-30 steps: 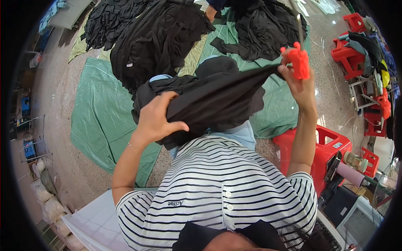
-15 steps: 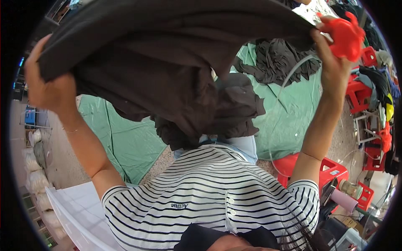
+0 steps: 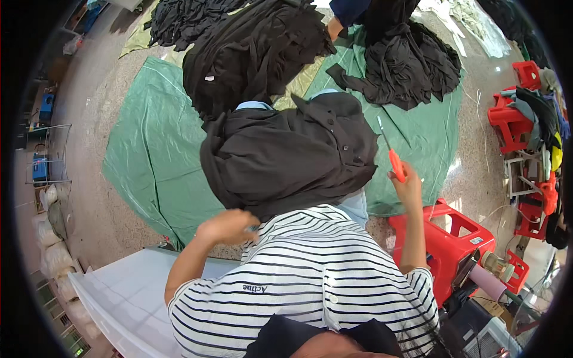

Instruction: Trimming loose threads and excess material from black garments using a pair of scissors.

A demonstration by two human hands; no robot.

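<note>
The floor [image 3: 107, 197] is speckled stone, and most of its middle is covered by a big green tarp [image 3: 149, 155] spread flat. A yellowish sheet [image 3: 140, 39] pokes out from under it toward the far left. Two heaps of black garments sit on the tarp: a large pile [image 3: 250, 53] at the far middle and a smaller pile [image 3: 412, 65] off to the far right. Along the right edge of the floor stand red plastic stools [image 3: 447, 238], one close by, more farther back [image 3: 513, 125]. White sacks [image 3: 51, 238] line the left edge.
</note>
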